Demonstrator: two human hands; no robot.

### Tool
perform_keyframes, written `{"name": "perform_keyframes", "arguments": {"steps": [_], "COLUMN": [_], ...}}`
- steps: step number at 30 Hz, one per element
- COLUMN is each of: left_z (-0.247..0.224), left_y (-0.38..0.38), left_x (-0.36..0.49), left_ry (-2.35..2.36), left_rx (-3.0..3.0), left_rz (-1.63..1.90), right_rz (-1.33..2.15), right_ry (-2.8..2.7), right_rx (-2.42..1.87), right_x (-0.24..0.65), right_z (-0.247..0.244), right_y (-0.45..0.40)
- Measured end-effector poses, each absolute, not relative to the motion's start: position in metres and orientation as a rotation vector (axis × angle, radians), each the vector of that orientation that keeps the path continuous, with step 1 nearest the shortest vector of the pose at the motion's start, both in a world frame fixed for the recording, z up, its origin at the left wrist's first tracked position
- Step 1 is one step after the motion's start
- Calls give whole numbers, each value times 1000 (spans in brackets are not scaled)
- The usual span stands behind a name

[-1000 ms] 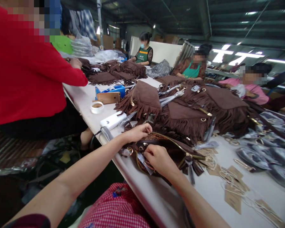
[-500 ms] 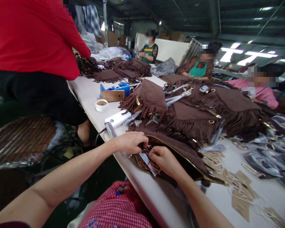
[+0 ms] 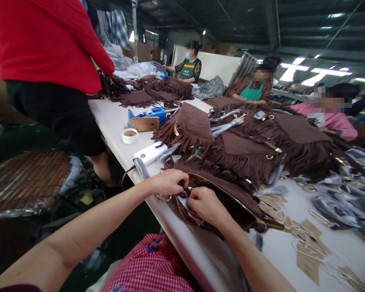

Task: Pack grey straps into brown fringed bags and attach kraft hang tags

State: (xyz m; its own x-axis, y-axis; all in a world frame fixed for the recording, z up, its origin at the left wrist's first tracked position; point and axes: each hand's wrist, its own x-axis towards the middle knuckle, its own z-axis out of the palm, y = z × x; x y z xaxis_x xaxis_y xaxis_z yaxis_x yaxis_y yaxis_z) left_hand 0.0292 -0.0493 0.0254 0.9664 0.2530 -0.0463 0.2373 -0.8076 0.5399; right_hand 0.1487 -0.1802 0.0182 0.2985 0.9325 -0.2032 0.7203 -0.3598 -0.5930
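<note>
A brown fringed bag (image 3: 219,184) lies at the table's near edge, its gold zipper open and its patterned lining showing. My left hand (image 3: 170,181) is closed at the bag's left end, fingertips curled down onto its opening. Close beside it, my right hand (image 3: 207,205) pinches at a small metal clasp (image 3: 185,193) in the mouth of the bag; the fingertips partly hide what they grip. A pale plastic-wrapped strip (image 3: 182,202) shows just under the right fingers.
More brown fringed bags (image 3: 246,146) are piled beyond. To the left stand a white tape roll (image 3: 129,136), a phone (image 3: 145,123), a blue tape dispenser (image 3: 158,113) and a white device (image 3: 150,153). Cardboard tags (image 3: 308,259) and wrapped straps (image 3: 337,207) lie right. Several co-workers surround the table.
My right hand has shifted slightly left and up, closer to my left hand, and covers more of the pale strip. The co-worker in red has shifted a little.
</note>
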Motion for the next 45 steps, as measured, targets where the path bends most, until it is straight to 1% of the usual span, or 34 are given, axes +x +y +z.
{"name": "perform_keyframes", "arguments": {"steps": [13,20,25,27,32,34,36,39,43,45], "left_z": [27,20,24,32,59,65,63,51,31,24], "left_y": [-48,-56,-56,-59,-91,-109,-122,-131,-130,-129], "left_x": [31,28,24,23,20,19,19,22,29,32], "left_ry": [281,333,284,263,365,393,398,441,462,463], "left_rx": [2566,2610,2606,2633,2865,2767,2579,2267,1832,1703], "left_rz": [40,130,188,238,517,530,532,546,348,380], "right_rz": [728,765,688,675,1109,1145,1133,1100,1076,1047], "right_ry": [-1402,-1376,-1434,-1357,-849,-737,-691,-675,-673,-643], "right_rx": [-2167,-2101,-2016,-1931,-1413,-1261,-1216,-1189,-1075,-1010], "right_x": [144,143,156,163,171,170,170,170,168,169], "right_z": [12,8,24,36,57,55,50,43,45,46], "right_y": [-180,-179,-187,-193,-202,-202,-201,-199,-196,-195]}}
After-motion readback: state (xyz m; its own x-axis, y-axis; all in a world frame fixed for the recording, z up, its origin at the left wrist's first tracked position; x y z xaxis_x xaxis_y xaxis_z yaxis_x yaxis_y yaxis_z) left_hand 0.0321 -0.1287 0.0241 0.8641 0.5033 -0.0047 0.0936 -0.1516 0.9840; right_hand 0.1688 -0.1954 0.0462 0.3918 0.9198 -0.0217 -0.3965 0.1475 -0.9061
